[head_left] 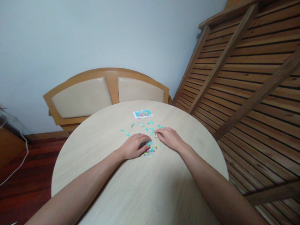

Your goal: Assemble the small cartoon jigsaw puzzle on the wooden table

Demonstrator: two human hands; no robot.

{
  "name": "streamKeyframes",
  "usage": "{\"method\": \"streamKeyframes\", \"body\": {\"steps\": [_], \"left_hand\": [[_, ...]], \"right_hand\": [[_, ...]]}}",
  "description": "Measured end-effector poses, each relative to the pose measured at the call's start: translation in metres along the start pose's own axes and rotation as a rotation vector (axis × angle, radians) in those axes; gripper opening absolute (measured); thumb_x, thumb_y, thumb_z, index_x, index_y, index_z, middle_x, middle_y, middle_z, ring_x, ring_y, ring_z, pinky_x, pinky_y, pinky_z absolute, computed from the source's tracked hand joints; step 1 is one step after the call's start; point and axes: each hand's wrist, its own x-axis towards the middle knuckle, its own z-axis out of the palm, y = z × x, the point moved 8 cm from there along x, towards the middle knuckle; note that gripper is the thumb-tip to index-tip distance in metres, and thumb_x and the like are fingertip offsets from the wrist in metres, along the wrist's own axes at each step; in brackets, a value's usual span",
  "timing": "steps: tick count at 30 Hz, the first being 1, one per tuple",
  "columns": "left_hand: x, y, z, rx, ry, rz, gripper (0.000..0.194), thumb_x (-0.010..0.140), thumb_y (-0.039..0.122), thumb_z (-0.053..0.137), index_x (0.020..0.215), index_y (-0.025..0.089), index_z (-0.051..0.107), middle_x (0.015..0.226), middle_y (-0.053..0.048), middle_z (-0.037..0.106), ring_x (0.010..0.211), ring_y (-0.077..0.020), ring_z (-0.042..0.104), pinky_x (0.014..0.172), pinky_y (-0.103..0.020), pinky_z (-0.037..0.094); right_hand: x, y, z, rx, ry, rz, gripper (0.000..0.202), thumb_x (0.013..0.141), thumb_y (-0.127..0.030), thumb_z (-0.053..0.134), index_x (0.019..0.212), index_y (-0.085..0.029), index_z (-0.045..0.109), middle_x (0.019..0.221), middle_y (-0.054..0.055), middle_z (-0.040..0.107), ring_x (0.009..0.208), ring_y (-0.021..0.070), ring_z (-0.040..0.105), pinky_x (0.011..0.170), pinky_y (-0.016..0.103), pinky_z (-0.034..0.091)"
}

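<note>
A partly joined jigsaw puzzle [150, 152] in pink, yellow and teal lies on the round table. My left hand [136, 146] rests at its left side, thumb and fingers apart, covering part of it. To the right, my right hand [169, 137] is over the loose pieces, its thumb and fingertips drawn together. Whatever may be between those fingertips is too small to make out. A few pale, back-side-up looking puzzle pieces [156, 136] lie just below them. Teal puzzle pieces [150, 123] are scattered beyond both hands.
A small picture card [142, 113] with two cartoon figures on teal lies farther back on the pale wooden table [98, 147]. Behind the table stands a padded headboard [112, 86] against the wall. A slatted wooden panel [234, 72] leans at the right. A white cable [26, 150] hangs at the left.
</note>
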Motion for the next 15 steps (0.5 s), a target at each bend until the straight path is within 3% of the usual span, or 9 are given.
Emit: {"method": "streamKeyframes", "body": {"steps": [6,10,15], "left_hand": [[0.000,-0.015,-0.009,-0.098,0.161,-0.291,0.024,0.093,0.033,0.059,0.112,0.021,0.066,0.105,-0.007,0.073,0.098,-0.0235,0.067,0.090,-0.036,0.049],[0.002,-0.015,-0.010,-0.255,0.207,-0.344,0.017,0.094,0.031,0.056,0.094,0.020,0.070,0.088,-0.003,0.073,0.083,-0.0190,0.067,0.081,-0.030,0.048],[0.002,-0.025,-0.005,-0.581,0.328,-0.380,0.021,0.090,0.037,0.062,0.088,0.016,0.068,0.080,-0.004,0.070,0.074,-0.0158,0.063,0.071,-0.026,0.047]], "right_hand": [[0.000,-0.030,-0.011,0.170,0.079,-0.072,0.022,0.087,-0.013,0.060,0.106,-0.021,0.067,0.093,0.003,0.077,0.088,0.0189,0.072,0.087,0.033,0.048],[0.001,-0.041,-0.014,0.294,0.104,-0.071,0.017,0.087,-0.014,0.062,0.102,-0.021,0.065,0.095,0.002,0.076,0.089,0.0178,0.072,0.089,0.034,0.048],[-0.001,-0.033,-0.013,0.480,0.109,0.007,0.019,0.089,-0.021,0.064,0.108,-0.021,0.066,0.091,0.002,0.077,0.089,0.0178,0.073,0.089,0.033,0.051]]}}
